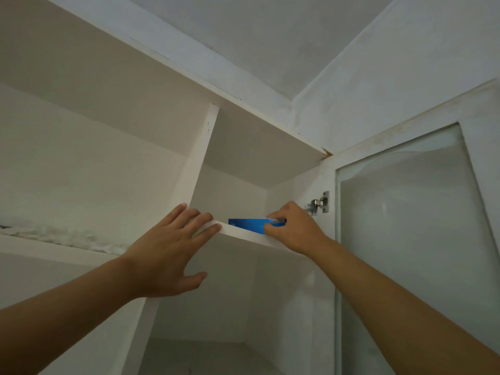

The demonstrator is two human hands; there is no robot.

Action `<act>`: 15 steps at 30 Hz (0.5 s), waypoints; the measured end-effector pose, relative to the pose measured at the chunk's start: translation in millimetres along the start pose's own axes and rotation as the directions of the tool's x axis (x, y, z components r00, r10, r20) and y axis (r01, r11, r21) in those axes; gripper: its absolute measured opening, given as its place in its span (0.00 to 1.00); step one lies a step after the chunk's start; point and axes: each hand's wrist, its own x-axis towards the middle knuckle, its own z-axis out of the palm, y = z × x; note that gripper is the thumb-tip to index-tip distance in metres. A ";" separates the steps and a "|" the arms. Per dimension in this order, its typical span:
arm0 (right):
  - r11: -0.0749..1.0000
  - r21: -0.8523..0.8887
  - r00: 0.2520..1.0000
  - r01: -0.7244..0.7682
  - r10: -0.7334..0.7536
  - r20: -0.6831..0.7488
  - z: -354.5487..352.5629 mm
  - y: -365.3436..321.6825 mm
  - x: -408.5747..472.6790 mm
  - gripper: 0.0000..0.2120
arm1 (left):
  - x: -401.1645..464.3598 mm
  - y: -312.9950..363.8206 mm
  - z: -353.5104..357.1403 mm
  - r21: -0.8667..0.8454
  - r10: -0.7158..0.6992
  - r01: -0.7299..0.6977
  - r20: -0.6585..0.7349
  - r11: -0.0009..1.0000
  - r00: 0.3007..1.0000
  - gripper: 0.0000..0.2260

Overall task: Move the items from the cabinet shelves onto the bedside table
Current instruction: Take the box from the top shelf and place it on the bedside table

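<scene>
Both forearms come in from the bottom corners, cut off by the frame edge so no elbows or sleeves to see. Left hand (pixel 167 250) is up at the front edge of the shelf (pixel 243 235), fingers straight and spread, tips resting on top of the edge right by the divider (pixel 197 158), thumb hanging loose underneath, not gripping anything. Right hand (pixel 293 228) is further along the same shelf w/ fingers curled round the right end of a blue box (pixel 247 225), so it's holding that. Box sits on the upper shelf in the right compartment, close to the front edge; only its top strip and one long side show bc the shelf board hides the bottom and the hand covers the right end. There's some print on it but way too small to read, can't tell what it is tbh. Behind the right hand there's a metal hinge (pixel 319 204) on the cabinet side, partly tucked behind the knuckles, and the glass door (pixel 405 226) swings open to the right, its lower part cut off. On the left shelf there's a whitish lumpy thing (pixel 62 235) along the edge, maybe cloth or wrap, can't make it out. Lower compartment goes dark at the back, nothing clear in there. Ceiling (pixel 270 36) and wall corner are above it all.
</scene>
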 end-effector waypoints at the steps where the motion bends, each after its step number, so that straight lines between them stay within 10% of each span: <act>1: 1.000 -0.019 1.000 -0.010 0.010 -0.008 -1.8 2.3 -2.7 0.16 | 0.5 -0.2 -0.6 0.002 -0.001 0.001 0.010 1.000 1.000 0.40; 9: 0.963 0.165 0.978 -0.211 0.207 0.036 -6.5 -4.0 -19.1 0.08 | 1.1 2.9 -0.9 -0.013 -0.015 0.015 0.013 1.000 1.000 0.39; 15: 0.943 0.066 0.945 -0.326 0.322 0.063 -18.2 1.3 -19.0 0.24 | 2.3 4.5 -4.2 -0.052 -0.027 0.028 0.028 0.998 0.999 0.38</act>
